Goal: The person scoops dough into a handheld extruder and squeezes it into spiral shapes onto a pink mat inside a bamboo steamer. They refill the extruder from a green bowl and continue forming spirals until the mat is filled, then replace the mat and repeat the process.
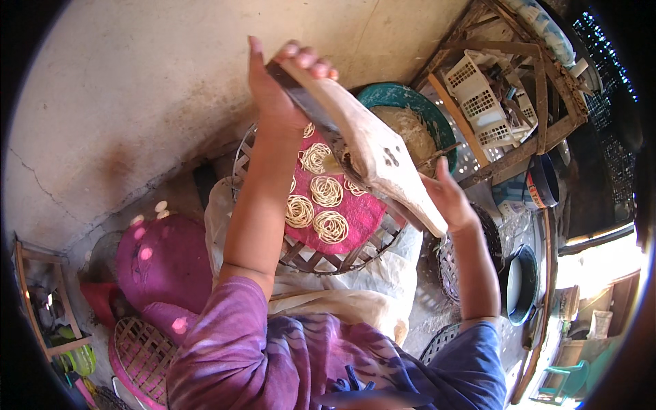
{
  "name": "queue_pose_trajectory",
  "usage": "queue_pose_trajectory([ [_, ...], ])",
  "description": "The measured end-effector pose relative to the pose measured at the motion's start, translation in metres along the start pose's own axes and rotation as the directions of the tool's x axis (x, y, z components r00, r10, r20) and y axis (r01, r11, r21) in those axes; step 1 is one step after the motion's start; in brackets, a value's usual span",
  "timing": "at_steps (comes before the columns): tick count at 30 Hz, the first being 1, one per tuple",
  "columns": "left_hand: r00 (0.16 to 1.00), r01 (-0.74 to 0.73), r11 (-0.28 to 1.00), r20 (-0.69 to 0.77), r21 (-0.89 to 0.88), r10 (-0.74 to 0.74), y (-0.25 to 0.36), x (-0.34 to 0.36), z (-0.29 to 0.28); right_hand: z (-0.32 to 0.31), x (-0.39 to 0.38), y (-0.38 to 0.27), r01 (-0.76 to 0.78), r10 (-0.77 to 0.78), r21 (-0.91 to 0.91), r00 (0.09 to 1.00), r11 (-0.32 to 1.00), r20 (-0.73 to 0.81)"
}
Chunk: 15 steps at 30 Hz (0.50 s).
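Note:
In front of me a long wooden press is raised at a slant, with narrow ends, a wide middle and a few dark holes. Its upper end is gripped by my left hand, fingers wrapped over the edge and thumb up. At the lower end my right hand holds on, its fingers partly hidden behind the wood. Beneath the press lies a pink-red cloth bearing several pale coiled nests of dough strands. The cloth lines a round woven tray, partly covered by my left forearm and the press.
Behind the press stands a green basin of pale dough or flour. Farther right are a white plastic basket on a wooden rack, a bucket and a dark basin. A purple round surface lies left, near the wall.

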<state>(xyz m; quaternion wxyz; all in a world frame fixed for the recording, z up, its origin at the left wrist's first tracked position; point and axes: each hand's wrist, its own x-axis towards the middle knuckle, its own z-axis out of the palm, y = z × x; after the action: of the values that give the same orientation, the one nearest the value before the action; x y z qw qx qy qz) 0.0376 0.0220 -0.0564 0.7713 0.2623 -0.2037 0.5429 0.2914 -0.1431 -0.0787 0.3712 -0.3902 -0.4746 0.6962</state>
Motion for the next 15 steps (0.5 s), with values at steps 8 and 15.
queue_pose_trajectory([
  [8, 0.929, 0.025, 0.976, -0.354, -0.217, -0.102, -0.096, -0.030, -0.067, -0.014, -0.044, -0.022, -0.516, 0.488, -0.211, 0.855, 0.830, -0.174],
  [15, 0.976, 0.011, 0.964, -0.207, -0.264, -0.068, -0.092, -0.036, -0.087, -0.003, -0.043, -0.016, -0.518, 0.423, -0.371, 0.852, 0.771, -0.310],
])
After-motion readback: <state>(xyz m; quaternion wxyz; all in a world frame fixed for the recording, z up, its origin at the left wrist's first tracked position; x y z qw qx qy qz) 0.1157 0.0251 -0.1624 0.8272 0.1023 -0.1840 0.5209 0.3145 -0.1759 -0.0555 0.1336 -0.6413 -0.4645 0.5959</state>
